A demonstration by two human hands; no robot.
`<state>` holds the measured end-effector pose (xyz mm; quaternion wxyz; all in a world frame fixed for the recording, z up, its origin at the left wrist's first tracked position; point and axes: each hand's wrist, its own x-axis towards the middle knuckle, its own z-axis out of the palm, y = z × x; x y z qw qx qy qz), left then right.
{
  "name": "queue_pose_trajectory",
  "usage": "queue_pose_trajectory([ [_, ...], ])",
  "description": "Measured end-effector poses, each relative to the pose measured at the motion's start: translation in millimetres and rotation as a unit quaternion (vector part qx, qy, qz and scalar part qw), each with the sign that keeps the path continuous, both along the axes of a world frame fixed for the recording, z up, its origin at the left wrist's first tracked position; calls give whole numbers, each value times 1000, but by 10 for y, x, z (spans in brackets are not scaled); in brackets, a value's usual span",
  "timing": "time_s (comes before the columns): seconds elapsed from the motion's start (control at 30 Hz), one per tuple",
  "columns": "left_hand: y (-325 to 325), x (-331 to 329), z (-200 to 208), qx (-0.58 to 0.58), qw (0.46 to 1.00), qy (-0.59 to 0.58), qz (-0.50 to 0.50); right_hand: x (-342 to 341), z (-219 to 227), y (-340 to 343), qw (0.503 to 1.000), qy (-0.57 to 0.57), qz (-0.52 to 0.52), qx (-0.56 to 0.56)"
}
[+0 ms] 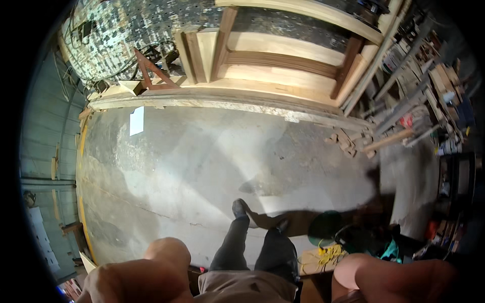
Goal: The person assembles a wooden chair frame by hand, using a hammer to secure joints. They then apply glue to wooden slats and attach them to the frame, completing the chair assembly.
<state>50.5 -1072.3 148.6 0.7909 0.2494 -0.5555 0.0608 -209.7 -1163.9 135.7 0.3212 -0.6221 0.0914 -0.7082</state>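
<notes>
My bare left arm point(151, 270) is bent at the lower left, and my bare right arm point(389, 278) is bent at the lower right. Neither hand's fingers show, so what they hold or touch is hidden. Between the arms, my dark trouser legs point(232, 242) stand on the grey concrete floor point(212, 151). A pale wooden frame with darker brown rails point(283, 60) lies at the far side. Left of it, a reddish-brown triangular square point(151, 73) leans near several short wood pieces point(199, 53).
A long wooden beam point(227, 103) runs across the far side. One white sheet point(136, 121) lies on the floor. Scrap wood point(348, 141) and stacked boards point(439, 86) crowd the right. Yellow cord point(323, 255) lies near my right arm. A green wall point(43, 131) borders the left.
</notes>
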Motion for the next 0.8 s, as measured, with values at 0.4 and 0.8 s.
queue_pose_trajectory([
  [0.4, 1686, -70, -5779, 764, 641, -62, 42, -394, -5677, 1088, 520, 802, 50, 291],
  [0.8, 2486, -749, -6180, 865, 489, -114, 0, -907, -6535, 1470, 396, 854, 86, 327],
])
